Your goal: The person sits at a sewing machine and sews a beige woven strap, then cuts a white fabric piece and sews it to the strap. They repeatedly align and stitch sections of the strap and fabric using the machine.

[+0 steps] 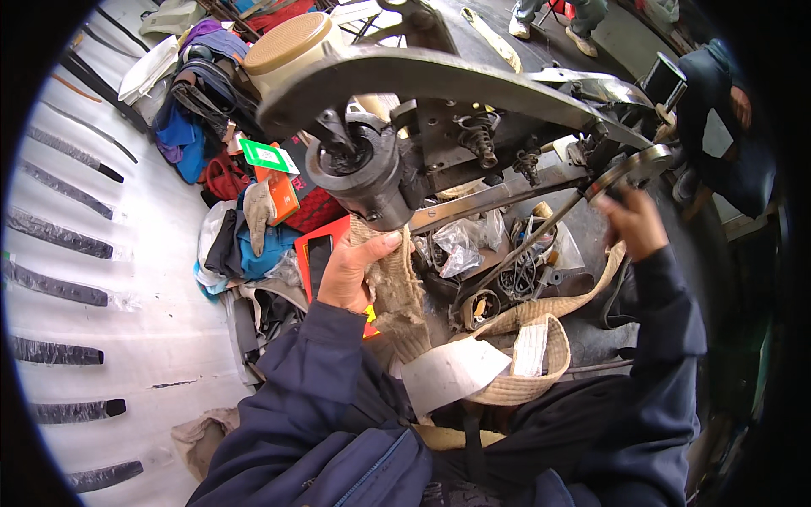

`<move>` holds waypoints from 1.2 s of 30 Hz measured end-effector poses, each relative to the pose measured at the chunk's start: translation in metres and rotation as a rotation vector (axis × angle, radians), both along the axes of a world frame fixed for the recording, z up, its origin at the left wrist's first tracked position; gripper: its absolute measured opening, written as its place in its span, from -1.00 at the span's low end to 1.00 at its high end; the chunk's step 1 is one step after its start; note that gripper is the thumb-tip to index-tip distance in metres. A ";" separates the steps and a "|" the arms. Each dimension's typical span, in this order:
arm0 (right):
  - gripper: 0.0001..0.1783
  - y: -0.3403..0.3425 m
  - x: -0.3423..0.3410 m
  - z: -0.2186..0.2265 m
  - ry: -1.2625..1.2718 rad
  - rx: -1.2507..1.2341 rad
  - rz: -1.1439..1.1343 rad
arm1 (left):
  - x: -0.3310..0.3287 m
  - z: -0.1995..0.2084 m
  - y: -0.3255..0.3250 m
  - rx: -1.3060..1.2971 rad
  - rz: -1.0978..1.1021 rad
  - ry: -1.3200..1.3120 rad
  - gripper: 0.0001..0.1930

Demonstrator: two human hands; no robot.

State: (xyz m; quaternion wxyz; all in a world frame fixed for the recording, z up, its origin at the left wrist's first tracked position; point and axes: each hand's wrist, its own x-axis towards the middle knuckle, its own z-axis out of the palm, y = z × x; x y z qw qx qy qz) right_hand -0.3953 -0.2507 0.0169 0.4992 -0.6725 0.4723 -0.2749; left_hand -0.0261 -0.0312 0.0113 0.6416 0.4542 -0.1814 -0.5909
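Note:
A dark metal sewing machine (363, 173) with a long curved arm stands in front of me. Under its round head, my left hand (348, 275) is closed on a wide beige ribbed webbing strap (397, 291), thumb on top. The strap is worn and dirty there. It runs down towards my lap and loops to the right, with a white sheet-like piece (456, 372) lying over part of it. At the machine's right end, my right hand (635, 221) is closed at the hand wheel (632, 171); its fingertips are partly hidden behind the metal.
Tools, wire and clear plastic bags (463, 245) crowd behind the strap. Bags and cloth (198, 101) heap up at the left, near a beige round stool (291, 42). Black strips (59, 232) lie on a white surface. Another person (718, 127) is at the far right.

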 end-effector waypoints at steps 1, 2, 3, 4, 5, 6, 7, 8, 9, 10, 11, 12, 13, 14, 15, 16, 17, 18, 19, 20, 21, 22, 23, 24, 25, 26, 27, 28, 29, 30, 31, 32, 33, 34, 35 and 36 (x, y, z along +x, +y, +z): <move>-0.77 -0.004 -0.008 0.017 -0.018 -0.181 -0.031 | 0.001 -0.001 -0.001 0.031 0.008 -0.012 -0.64; -0.82 -0.017 -0.019 0.031 0.071 -0.253 -0.083 | 0.001 -0.002 -0.002 0.017 0.001 -0.017 -0.63; -0.83 -0.026 -0.029 0.033 -0.009 -0.335 -0.143 | 0.001 -0.003 -0.002 0.008 0.012 -0.023 -0.62; -0.83 -0.040 -0.041 0.033 0.109 -0.387 -0.249 | 0.002 -0.003 -0.003 -0.009 0.018 -0.030 -0.61; -0.81 -0.056 -0.053 0.026 0.251 -0.400 -0.377 | 0.003 -0.003 -0.002 -0.007 0.000 -0.027 -0.60; -0.79 -0.069 -0.064 0.012 0.353 -0.407 -0.443 | 0.004 -0.003 -0.002 -0.010 -0.026 -0.023 -0.60; -0.77 -0.079 -0.074 -0.006 0.432 -0.576 -0.454 | 0.004 -0.002 -0.001 -0.015 -0.047 -0.022 -0.59; -0.75 -0.087 -0.081 -0.026 0.558 -0.667 -0.501 | 0.005 -0.001 0.001 -0.022 -0.040 -0.050 -0.57; -0.72 -0.091 -0.088 -0.043 0.509 -0.583 -0.506 | 0.004 -0.001 0.004 -0.026 -0.029 -0.076 -0.56; -0.69 -0.095 -0.090 -0.057 0.591 -0.474 -0.507 | 0.002 -0.001 0.006 -0.039 -0.022 -0.100 -0.54; -0.67 -0.090 -0.087 -0.072 0.620 -0.543 -0.449 | 0.001 0.000 0.009 -0.023 -0.005 -0.100 -0.51; -0.82 -0.081 -0.074 -0.087 0.657 -0.671 -0.437 | 0.000 0.000 0.011 -0.020 -0.003 -0.087 -0.51; -0.77 -0.070 -0.065 -0.089 0.557 -0.379 -0.322 | -0.001 -0.001 0.013 -0.014 0.003 -0.073 -0.50; -0.72 -0.057 -0.051 -0.086 0.412 -0.119 -0.225 | -0.002 -0.001 0.014 0.005 0.007 -0.055 -0.49; -0.66 -0.041 -0.034 -0.081 0.369 0.163 -0.203 | -0.002 -0.001 0.015 -0.019 0.002 -0.027 -0.51; -0.61 -0.025 -0.022 -0.068 0.366 0.184 -0.111 | -0.001 -0.001 0.015 -0.027 0.012 -0.024 -0.51; -0.62 -0.012 -0.009 -0.054 0.262 0.155 -0.063 | -0.001 -0.002 0.014 -0.035 0.017 -0.017 -0.52; -0.62 -0.001 0.002 -0.040 0.138 0.128 0.000 | -0.001 -0.002 0.013 -0.052 0.014 -0.005 -0.53; -0.66 0.003 0.002 -0.020 0.155 0.028 -0.037 | -0.001 -0.002 0.012 -0.068 0.024 -0.028 -0.55; -0.70 0.002 -0.003 -0.001 0.087 -0.089 -0.010 | -0.001 -0.002 0.011 -0.052 0.030 -0.036 -0.55; -0.75 -0.005 -0.010 0.015 0.137 -0.164 -0.108 | -0.001 -0.002 0.010 -0.059 0.024 -0.034 -0.54; -0.80 -0.017 -0.020 0.026 0.068 -0.276 -0.090 | -0.001 -0.002 0.009 -0.071 0.019 -0.032 -0.54; -0.82 -0.030 -0.033 0.032 0.166 -0.300 -0.242 | -0.001 -0.002 0.007 -0.087 0.039 -0.065 -0.54; -0.84 -0.044 -0.047 0.032 0.155 -0.364 -0.262 | -0.001 -0.003 0.006 -0.078 0.040 -0.060 -0.54; -0.84 -0.059 -0.057 0.023 0.313 -0.482 -0.365 | -0.001 -0.003 0.006 -0.077 0.037 -0.055 -0.54; -0.83 -0.072 -0.065 0.006 0.416 -0.621 -0.403 | -0.001 -0.004 0.006 -0.082 0.035 -0.052 -0.54; -0.82 -0.082 -0.073 -0.010 0.563 -0.694 -0.487 | -0.001 -0.004 0.006 -0.073 0.034 -0.055 -0.55; -0.80 -0.084 -0.081 -0.028 0.570 -0.628 -0.506 | -0.001 -0.004 0.005 -0.068 0.035 -0.060 -0.55; -0.77 -0.087 -0.085 -0.044 0.552 -0.557 -0.480 | -0.001 -0.005 0.006 -0.062 0.037 -0.064 -0.56; -0.75 -0.085 -0.083 -0.058 0.568 -0.493 -0.470 | 0.000 -0.005 0.006 -0.059 0.029 -0.074 -0.56; -0.72 -0.079 -0.072 -0.074 0.502 -0.470 -0.353 | 0.000 -0.005 0.006 -0.056 0.021 -0.083 -0.57; -0.70 -0.070 -0.061 -0.080 0.522 -0.399 -0.301 | 0.001 -0.005 0.006 -0.056 0.012 -0.097 -0.58; -0.68 -0.057 -0.053 -0.076 0.417 -0.140 -0.197 | 0.001 -0.005 0.006 -0.053 0.010 -0.090 -0.58; -0.66 -0.040 -0.038 -0.072 0.350 0.185 -0.150 | 0.001 -0.005 0.006 -0.051 0.008 -0.089 -0.59; -0.64 -0.026 -0.023 -0.061 0.324 0.191 -0.071 | 0.001 -0.004 0.006 -0.048 0.005 -0.087 -0.59; -0.62 -0.013 -0.009 -0.048 0.280 0.228 -0.009 | 0.000 -0.004 0.005 -0.043 0.004 -0.079 -0.59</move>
